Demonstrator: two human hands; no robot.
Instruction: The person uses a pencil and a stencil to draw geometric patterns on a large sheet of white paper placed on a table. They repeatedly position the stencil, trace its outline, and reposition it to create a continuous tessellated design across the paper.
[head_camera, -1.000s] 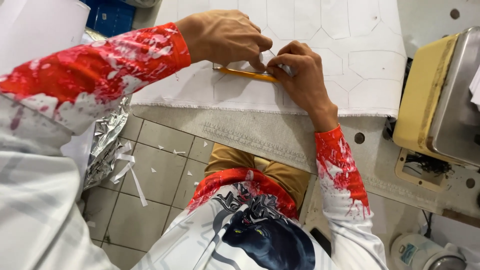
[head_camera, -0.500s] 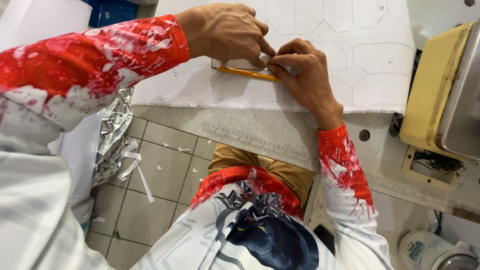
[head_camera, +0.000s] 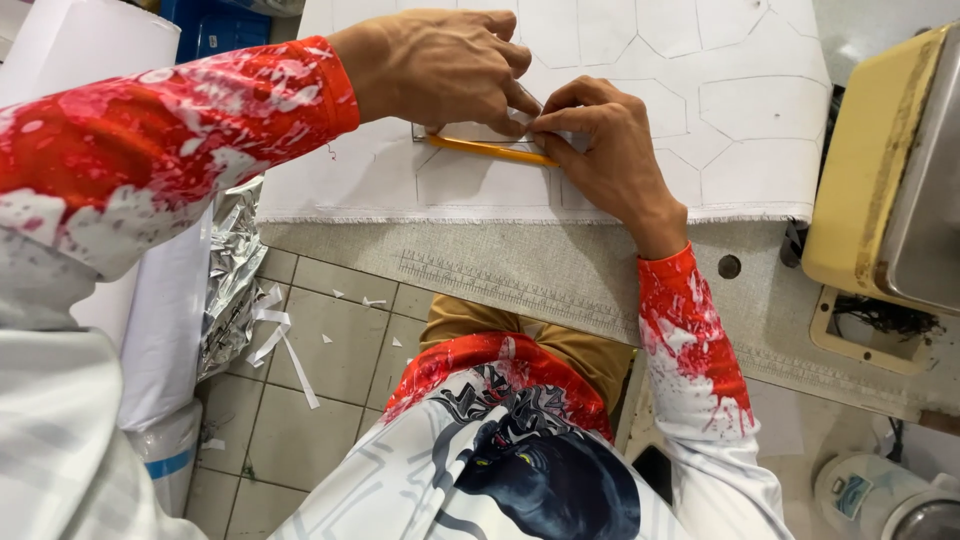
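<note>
Head view: a yellow pencil (head_camera: 490, 150) lies almost flat along the lower edge of a clear template (head_camera: 480, 130), which rests on a white sheet (head_camera: 620, 60) already marked with polygon outlines. The right hand (head_camera: 610, 150) pinches the pencil's near end, fingers (head_camera: 565, 118) closed tight on it. The left hand (head_camera: 440, 65) presses down on the template, fingertips curled onto its right edge and touching the right hand's; whether they clasp it or only pin it, I cannot tell. The step in hand looks like tracing another outline round the template. A next stroke would call for keeping the template still and the pencil tip tight against its edge. The sheet lies on a grey worktop (head_camera: 560, 270) with a printed ruler strip (head_camera: 520, 295) along its near side. A cream machine (head_camera: 890, 170) stands at the right, crumpled foil (head_camera: 235, 280) and paper scraps (head_camera: 285, 340) lie on the tiled floor (head_camera: 330, 360) below.
</note>
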